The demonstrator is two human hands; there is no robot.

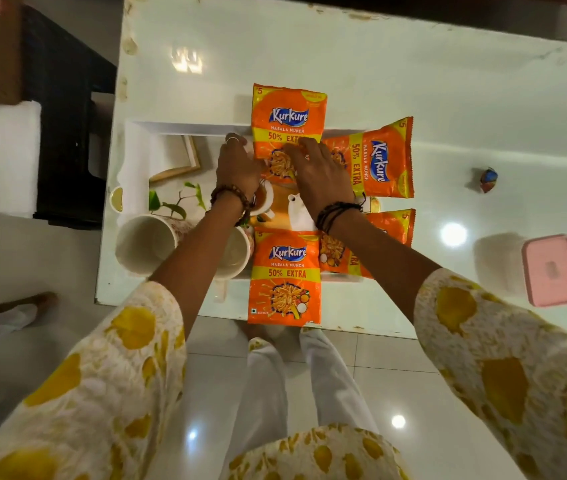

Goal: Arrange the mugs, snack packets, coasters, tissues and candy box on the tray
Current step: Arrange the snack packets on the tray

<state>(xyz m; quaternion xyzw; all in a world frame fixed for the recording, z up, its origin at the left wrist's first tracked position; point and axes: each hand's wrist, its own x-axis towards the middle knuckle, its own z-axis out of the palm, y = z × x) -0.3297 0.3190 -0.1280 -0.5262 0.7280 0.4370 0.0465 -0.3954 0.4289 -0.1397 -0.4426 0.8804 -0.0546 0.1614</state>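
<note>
- Left hand [237,164] and right hand [316,174] both on the lower half of the far snack packet [289,114]; fingers lie fairly flat on it, can't tell if they pinch it or just press.
- That packet hangs over the far rim of the white tray [185,127], upright to camera.
- Second packet [379,157] sideways at the tray's right end, just beside the first.
- Third packet [285,277] overhangs the near rim, fourth packet [393,223] right of it, partly under the right forearm.
- Two white mugs [145,244] [237,252] at the tray's near left, the second one partly hidden by the left forearm.
- Pink-lidded box [550,270] on the white table [344,57], well apart to the right.
- Wrapped candy [488,179] loose on the table, right of the tray.
</note>
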